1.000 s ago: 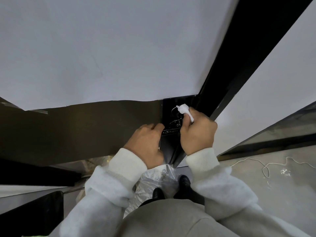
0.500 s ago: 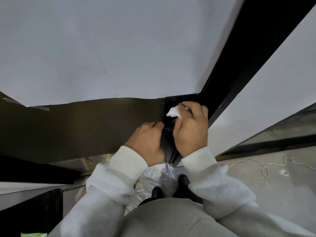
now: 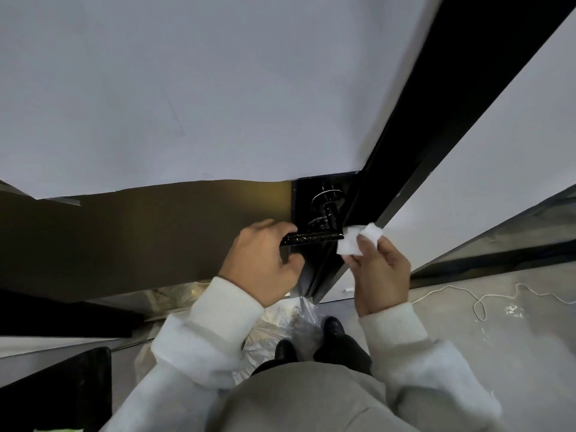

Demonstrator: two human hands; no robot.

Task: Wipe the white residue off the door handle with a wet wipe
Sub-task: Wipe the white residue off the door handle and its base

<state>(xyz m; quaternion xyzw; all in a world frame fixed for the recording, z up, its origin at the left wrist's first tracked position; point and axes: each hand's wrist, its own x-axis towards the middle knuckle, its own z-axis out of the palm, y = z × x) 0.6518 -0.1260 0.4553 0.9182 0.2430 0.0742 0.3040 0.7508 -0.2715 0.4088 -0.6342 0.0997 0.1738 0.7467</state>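
A black door handle point(image 3: 314, 237) sticks out from the dark edge of the door point(image 3: 311, 194), with pale flecks along its lever. My left hand point(image 3: 265, 263) is closed around the lever's left end. My right hand point(image 3: 380, 272) holds a folded white wet wipe point(image 3: 355, 241) just right of the lever's right end, touching or nearly touching its tip. The round black rosette point(image 3: 327, 198) of the handle shows above the lever.
The black door frame point(image 3: 436, 120) runs diagonally up to the right. A crumpled clear plastic bag point(image 3: 280, 325) lies on the floor by my black shoes point(image 3: 333, 328). A white cord point(image 3: 477, 300) trails across the grey floor at right. Brown cardboard point(image 3: 124, 238) covers the door's lower part.
My right hand has pulled the wipe off the handle's upper part, down and to the right, uncovering the rosette and lever. My left hand stays on the lever.
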